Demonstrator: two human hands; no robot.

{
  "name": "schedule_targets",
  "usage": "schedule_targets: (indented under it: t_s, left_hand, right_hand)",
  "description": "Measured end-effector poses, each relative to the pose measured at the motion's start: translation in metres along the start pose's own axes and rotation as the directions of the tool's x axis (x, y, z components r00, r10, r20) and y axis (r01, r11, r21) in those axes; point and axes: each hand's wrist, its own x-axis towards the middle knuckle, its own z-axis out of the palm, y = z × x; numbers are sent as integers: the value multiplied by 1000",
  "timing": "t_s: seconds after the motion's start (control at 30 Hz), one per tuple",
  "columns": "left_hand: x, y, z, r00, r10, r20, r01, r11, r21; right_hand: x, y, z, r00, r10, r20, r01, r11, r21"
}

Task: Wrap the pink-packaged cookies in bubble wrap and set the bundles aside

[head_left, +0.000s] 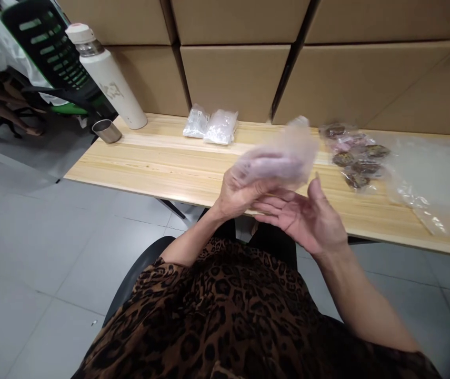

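My left hand (240,196) is closed on a clear plastic bag (278,155) with something pale purple inside, blurred by motion. The bag is held up above the front edge of the wooden table (149,163). Just below and to the right of it, my right hand (307,218) is open, palm up, with its thumb raised and fingers stretched toward the left hand. Its fingertips lie close under the bag; whether they touch it I cannot tell. Further right on the table is a group of small clear packets (361,158) with dark brown patterned contents and one pinkish item.
Cardboard boxes (232,79) are stacked behind the table. Two small bags with whitish contents (221,126) lie at the back. A white flask (112,87) and a metal cup (107,131) stand at the left end. Clear plastic sheeting (438,179) covers the right side. A person sits by a green chair (47,47).
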Motion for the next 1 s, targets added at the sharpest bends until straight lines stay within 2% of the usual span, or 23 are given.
schedule_targets:
  t_s: [0.07, 0.17, 0.23, 0.33, 0.4, 0.47, 0.53, 0.67, 0.77, 0.9, 1.0]
  left_hand:
    - [-9, 3, -3, 992, -98, 85, 93, 994, 61]
    - [-16, 3, -10, 969, -201, 141, 188, 977, 104]
    - [-15, 1, -14, 972, -177, 156, 142, 967, 209]
    - [-7, -2, -18, 994, -76, 75, 46, 936, 348]
    - [0, -6, -19, 989, -146, 20, 134, 951, 278]
    - [7, -11, -19, 952, -304, 40, 298, 947, 118]
    - [13, -17, -20, 925, -377, 52, 377, 926, 23]
    - [30, -30, -23, 959, -275, -74, 280, 957, 73]
    - [55, -37, -28, 976, -164, -146, 188, 967, 172]
    - [107, -38, -41, 994, -4, -113, 43, 939, 342]
    - [146, -35, -53, 993, 61, -97, 0, 848, 530]
  right_hand:
    - [9, -1, -3, 996, -51, -75, 54, 998, 41]
    - [18, 3, -5, 975, -93, -200, 100, 995, 25]
    - [22, 10, -3, 966, -121, -227, 128, 992, 18]
    - [27, 22, 0, 944, -203, -259, 199, 979, -40]
    - [30, 26, -1, 938, -250, -241, 225, 966, -124]
    - [33, 25, -4, 939, -275, -208, 241, 955, -174]
    - [36, 21, -8, 938, -288, -192, 254, 950, -182]
    - [48, 12, -16, 935, -300, -187, 265, 945, -190]
    - [72, 7, -26, 926, -316, -206, 274, 939, -209]
    - [132, -3, -47, 902, -377, -212, 311, 906, -287]
    - [187, -10, -56, 873, -388, -297, 304, 907, -293]
